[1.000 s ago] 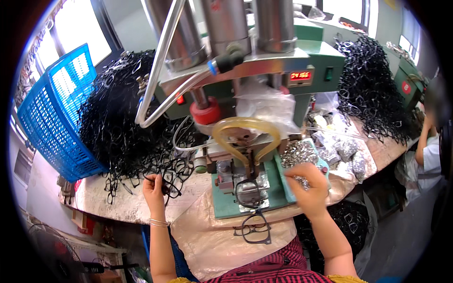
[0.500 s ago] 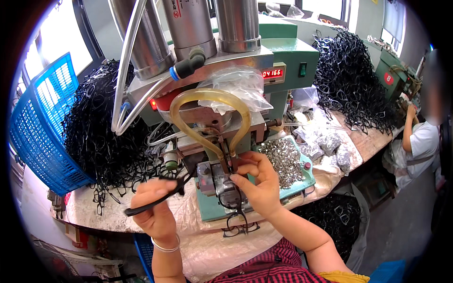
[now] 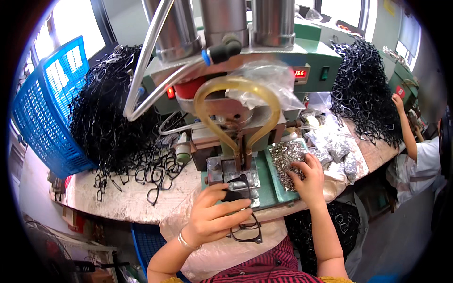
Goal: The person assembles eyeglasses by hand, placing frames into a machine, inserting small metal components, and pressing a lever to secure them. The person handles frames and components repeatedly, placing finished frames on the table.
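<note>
Eyeglass frames (image 3: 259, 239) are seen at lower centre, partly covered by the left hand (image 3: 212, 215), fingers spread, any grip untellable; small metal parts (image 3: 282, 158) right of centre are reached for by the right hand (image 3: 311, 181), fingers curled, pinch unclear; work seems midway; the black heap (image 3: 111, 101) at upper left seems left undone.

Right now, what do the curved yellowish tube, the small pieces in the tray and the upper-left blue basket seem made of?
Tube: probably soft plastic or rubber, glossy; it looks translucent and bends smoothly. Small pieces: likely shiny metal, given their silvery glints. Basket: apparently plastic, evenly coloured, with moulded-looking lattice.
</note>
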Demonstrator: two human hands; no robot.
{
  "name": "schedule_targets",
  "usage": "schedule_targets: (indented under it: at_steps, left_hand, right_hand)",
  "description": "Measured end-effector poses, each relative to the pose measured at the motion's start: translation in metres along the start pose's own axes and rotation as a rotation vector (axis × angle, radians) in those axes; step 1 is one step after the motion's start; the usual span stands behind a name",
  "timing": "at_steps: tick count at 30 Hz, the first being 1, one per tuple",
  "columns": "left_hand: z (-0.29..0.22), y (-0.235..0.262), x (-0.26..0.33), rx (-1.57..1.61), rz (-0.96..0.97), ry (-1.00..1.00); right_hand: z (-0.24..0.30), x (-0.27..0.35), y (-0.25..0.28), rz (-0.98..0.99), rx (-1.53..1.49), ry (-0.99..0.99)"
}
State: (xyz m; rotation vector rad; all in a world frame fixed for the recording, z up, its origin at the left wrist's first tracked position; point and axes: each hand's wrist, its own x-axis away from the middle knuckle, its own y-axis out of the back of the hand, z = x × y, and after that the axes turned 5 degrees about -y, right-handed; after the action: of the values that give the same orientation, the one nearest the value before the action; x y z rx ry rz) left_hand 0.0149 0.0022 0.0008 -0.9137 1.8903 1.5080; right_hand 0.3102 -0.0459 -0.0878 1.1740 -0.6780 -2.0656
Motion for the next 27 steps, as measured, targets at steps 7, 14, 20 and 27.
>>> schedule_targets:
  at_steps: [7, 14, 20, 27]
  left_hand:
    - [0.002, -0.003, 0.006, -0.031, 0.031, 0.02]
    - [-0.054, 0.041, -0.006, 0.388, -0.026, 0.245]
    - [-0.079, 0.076, -0.017, 1.022, -0.12, -0.205]
    - [-0.021, 0.098, 0.025, 0.065, -0.623, 0.559]
  right_hand:
    - [0.001, -0.001, -0.012, -0.042, -0.092, 0.016]
    - [0.002, 0.0, -0.012, -0.119, -0.23, -0.009]
    - [0.011, 0.008, -0.016, -0.177, -0.261, -0.07]
    - [0.028, 0.003, -0.014, -0.137, -0.326, 0.002]
